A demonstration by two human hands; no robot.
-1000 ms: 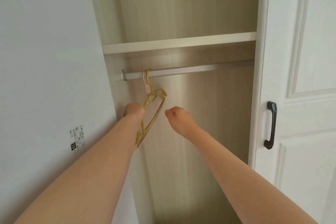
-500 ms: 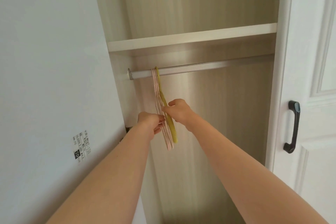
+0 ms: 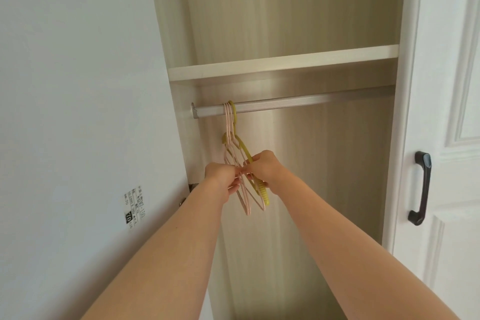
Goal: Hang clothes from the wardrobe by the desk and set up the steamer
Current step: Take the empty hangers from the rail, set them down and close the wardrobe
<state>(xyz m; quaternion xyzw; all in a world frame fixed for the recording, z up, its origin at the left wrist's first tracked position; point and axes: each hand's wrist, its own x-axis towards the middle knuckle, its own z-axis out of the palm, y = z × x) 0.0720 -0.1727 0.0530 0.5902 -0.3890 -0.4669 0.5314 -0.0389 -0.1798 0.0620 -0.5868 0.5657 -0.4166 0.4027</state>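
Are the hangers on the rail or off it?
On it: the hangers hook over the rail; left hand and right hand grip them lower.
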